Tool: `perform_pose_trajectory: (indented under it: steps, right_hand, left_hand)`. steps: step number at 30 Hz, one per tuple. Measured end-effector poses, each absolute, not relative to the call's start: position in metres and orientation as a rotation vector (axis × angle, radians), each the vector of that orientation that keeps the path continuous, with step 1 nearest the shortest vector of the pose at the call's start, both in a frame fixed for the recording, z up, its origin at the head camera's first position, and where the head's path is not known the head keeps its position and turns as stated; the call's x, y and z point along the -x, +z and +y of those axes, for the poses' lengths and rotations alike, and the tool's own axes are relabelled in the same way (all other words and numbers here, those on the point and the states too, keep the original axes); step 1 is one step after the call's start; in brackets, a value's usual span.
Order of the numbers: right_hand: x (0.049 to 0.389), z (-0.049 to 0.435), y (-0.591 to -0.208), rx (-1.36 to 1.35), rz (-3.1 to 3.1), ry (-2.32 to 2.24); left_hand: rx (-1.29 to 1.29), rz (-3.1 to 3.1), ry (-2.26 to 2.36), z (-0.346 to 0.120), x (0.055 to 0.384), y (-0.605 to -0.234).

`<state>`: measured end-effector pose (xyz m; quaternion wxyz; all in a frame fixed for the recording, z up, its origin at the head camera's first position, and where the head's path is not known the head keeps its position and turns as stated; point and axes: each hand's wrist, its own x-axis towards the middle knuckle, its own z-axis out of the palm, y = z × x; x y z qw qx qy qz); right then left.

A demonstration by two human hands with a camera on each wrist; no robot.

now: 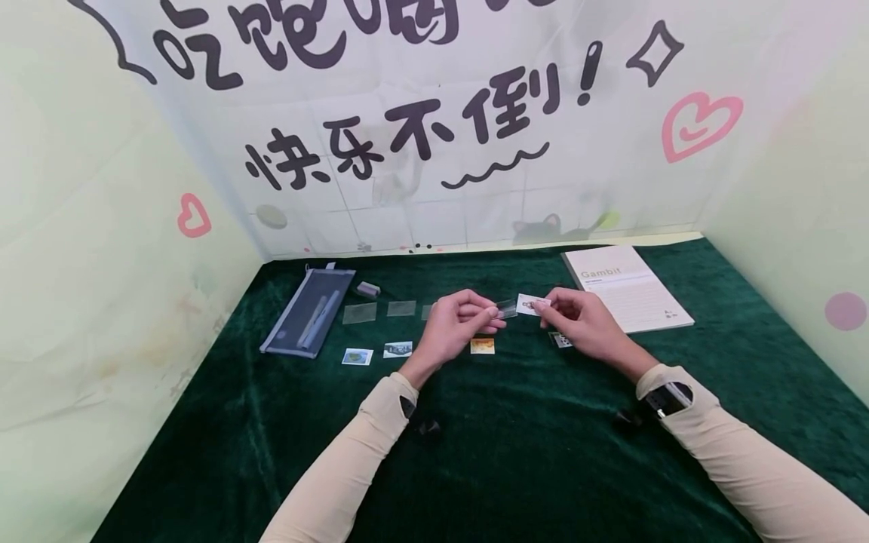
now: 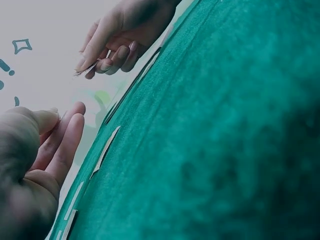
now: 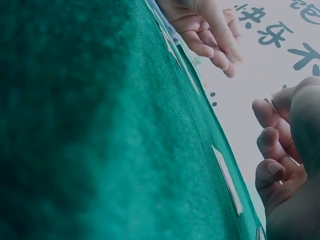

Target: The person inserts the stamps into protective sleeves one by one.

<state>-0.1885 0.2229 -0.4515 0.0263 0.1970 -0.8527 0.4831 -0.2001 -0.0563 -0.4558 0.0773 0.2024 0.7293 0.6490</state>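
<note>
My left hand (image 1: 460, 320) pinches a small clear plastic sleeve (image 1: 506, 308) between thumb and fingers, above the cloth. Facing it, my right hand (image 1: 582, 320) pinches a small white stamp (image 1: 531, 305) with a dark printed picture. The stamp's left edge comes right up to the sleeve's end in the head view, while both wrist views show the two hands apart. Below the hands lie an orange stamp (image 1: 483, 346) and a black-and-white stamp (image 1: 561, 340), the latter partly behind my right hand. Further left are a blue-green stamp (image 1: 357, 357) and a grey-blue one (image 1: 397, 350).
Clear sleeves (image 1: 360, 313) lie in a row left of my left hand, one partly hidden by it. A zip pouch (image 1: 308, 313) with a pen-like tool and a small grey block (image 1: 368, 289) are at the left. A notebook (image 1: 631, 290) sits back right on the green cloth (image 1: 516, 452).
</note>
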Motion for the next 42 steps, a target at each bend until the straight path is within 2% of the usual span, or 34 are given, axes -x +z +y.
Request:
perform_pose_trajectory:
  steps: [42]
  right_hand:
    - [0.1899, 0.2243, -0.4561, -0.714, -2.670, 1.632]
  left_hand:
    - [-0.607, 2.056, 1.947, -0.0553, 0.1984, -0.4574]
